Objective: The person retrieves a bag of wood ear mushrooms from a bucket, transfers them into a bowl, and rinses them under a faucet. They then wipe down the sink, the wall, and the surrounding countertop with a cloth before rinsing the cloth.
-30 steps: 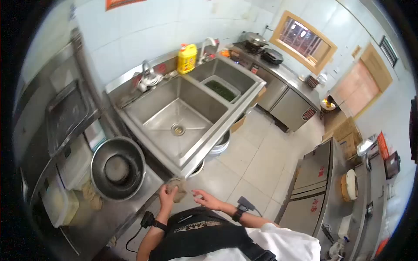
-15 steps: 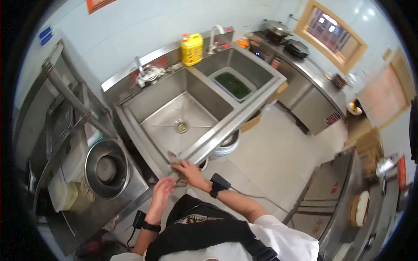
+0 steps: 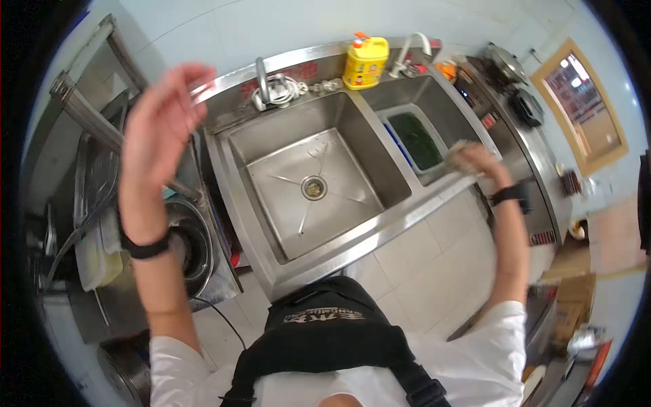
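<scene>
My left hand [image 3: 160, 125] is raised above the left side of the sink, blurred, with its fingers apart and nothing visible in them. A greyish, rough scouring pad [image 3: 461, 157] is in my right hand [image 3: 483, 163], at the front edge of the right basin [image 3: 444, 108]. Inside that basin, a tub [image 3: 439, 141] holds dark green contents in liquid. The left basin [image 3: 315, 159] shows its bare floor and drain.
A yellow bottle [image 3: 366, 64] stands behind the basins between two faucets [image 3: 262, 78]. White tubing [image 3: 288, 89] lies by the left faucet. Metal bowls [image 3: 196, 237] sit on a left shelf. A counter [image 3: 519, 132] with pots runs along the right.
Both hands have left the sink's near left corner. My left hand rose up and left; my right hand moved far right, now with the scouring pad. The view has shifted.
</scene>
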Demonstrator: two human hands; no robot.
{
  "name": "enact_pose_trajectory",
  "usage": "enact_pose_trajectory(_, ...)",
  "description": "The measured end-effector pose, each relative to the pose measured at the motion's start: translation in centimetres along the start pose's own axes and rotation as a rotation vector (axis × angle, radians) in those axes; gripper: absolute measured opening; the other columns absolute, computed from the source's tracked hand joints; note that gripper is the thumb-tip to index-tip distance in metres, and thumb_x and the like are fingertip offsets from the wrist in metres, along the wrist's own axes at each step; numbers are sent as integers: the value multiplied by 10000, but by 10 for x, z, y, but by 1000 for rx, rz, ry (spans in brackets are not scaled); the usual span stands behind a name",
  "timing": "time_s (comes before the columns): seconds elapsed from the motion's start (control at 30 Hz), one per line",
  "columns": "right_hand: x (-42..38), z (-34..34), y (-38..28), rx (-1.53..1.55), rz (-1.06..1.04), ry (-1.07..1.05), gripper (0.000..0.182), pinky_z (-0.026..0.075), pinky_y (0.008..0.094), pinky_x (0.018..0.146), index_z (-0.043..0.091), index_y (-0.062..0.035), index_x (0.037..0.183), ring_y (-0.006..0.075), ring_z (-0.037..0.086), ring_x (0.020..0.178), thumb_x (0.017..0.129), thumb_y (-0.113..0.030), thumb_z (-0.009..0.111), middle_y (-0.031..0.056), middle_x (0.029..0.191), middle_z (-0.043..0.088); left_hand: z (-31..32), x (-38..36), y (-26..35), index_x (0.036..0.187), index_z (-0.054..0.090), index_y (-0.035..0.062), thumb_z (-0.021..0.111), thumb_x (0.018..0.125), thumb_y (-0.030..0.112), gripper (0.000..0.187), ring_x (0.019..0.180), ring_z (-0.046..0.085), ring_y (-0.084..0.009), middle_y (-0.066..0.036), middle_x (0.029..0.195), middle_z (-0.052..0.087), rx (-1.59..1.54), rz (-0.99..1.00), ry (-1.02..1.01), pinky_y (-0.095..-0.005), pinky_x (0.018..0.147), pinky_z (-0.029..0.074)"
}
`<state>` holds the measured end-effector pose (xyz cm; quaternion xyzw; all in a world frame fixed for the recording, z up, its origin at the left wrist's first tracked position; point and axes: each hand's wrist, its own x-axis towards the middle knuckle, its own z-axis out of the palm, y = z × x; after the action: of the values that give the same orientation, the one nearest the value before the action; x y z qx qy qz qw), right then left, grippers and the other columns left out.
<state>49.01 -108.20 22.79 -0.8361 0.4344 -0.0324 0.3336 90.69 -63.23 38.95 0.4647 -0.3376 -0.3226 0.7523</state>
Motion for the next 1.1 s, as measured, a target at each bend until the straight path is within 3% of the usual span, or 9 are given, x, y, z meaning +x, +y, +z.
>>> enact_pose_trajectory(0.13, 6, -133, -186, -64, -389, -350, 356, 456, 286, 762, 582, 6, 987, 138, 558, 820, 777, -281, 552, 61, 914, 609, 11, 70, 86, 1247, 415, -8, 337, 935, 249, 412, 1147, 454, -155, -113, 1277, 447, 460, 141, -164, -222, 913, 389)
enact_pose_trajectory(0.27, 44, -168, -286, -52, -562, -307, 375, 456, 300, 811, 574, -3, 1027, 149, 569, 866, 832, -319, 518, 79, 972, 595, 133, 98, 87, 890, 575, 120, 514, 838, 253, 155, 905, 544, -214, -71, 928, 577, 816, 237, 181, -315, 769, 431)
enact_pose_trajectory(0.4, 111, -68, -310, -188, -1020, -395, 384, 375, 323, 934, 501, -6, 1127, 174, 477, 1041, 888, -305, 464, 92, 1125, 515, 85, 140, -19, 1139, 516, 77, 479, 847, 304, 371, 1065, 477, -166, -47, 1124, 511, 601, -25, -100, -353, 925, 388)
enact_pose_trajectory(0.5, 150, 68, -293, 141, -823, -716, 490, 343, 329, 951, 464, -40, 1196, 186, 451, 1070, 845, -374, 533, 86, 1132, 510, 86, 111, -137, 1282, 353, 77, 428, 833, 561, 665, 1256, 255, -342, -79, 1392, 238, 271, -472, 167, -556, 908, 346)
enact_pose_trajectory(0.6, 161, 147, -289, 402, -465, -1054, 470, 466, 331, 779, 470, -49, 1185, 189, 551, 915, 846, -366, 542, 91, 1041, 548, 47, 93, -236, 1246, 407, 85, 404, 889, 447, 508, 1143, 443, -269, -97, 1252, 452, -269, -499, 139, -433, 936, 384)
enact_pose_trajectory(0.8, 319, 342, -283, 114, -764, -59, 434, 447, 411, 812, 566, 25, 1008, 359, 556, 957, 717, -293, 608, 239, 993, 585, -17, 78, -314, 1202, 459, 39, 378, 895, 250, 381, 1084, 497, -253, -117, 1196, 510, -764, -405, 415, -416, 953, 377)
enact_pose_trajectory(0.97, 347, 407, -329, 401, -535, 61, 339, 451, 413, 786, 592, 72, 905, 343, 570, 935, 727, -214, 555, 251, 948, 591, -60, 96, -310, 1129, 489, 11, 373, 802, 130, 367, 1051, 517, -273, -143, 1132, 533, -578, -347, 468, -433, 930, 402)
enact_pose_trajectory(1.0, 369, 431, -361, -153, -517, -41, 248, 384, 472, 872, 628, 34, 901, 359, 540, 970, 776, -134, 494, 195, 913, 619, -72, 98, -314, 1130, 489, 13, 384, 802, 144, 368, 1054, 514, -273, -143, 1133, 532, -613, -349, 467, -431, 930, 399)
enact_pose_trajectory(1.1, 349, 402, -359, 418, -552, -306, 302, 446, 403, 709, 585, 64, 855, 287, 586, 805, 800, -209, 466, 206, 841, 605, -93, 109, -321, 1136, 488, 21, 410, 818, 197, 371, 1051, 510, -274, -138, 1135, 530, -678, -382, 538, -431, 926, 396)
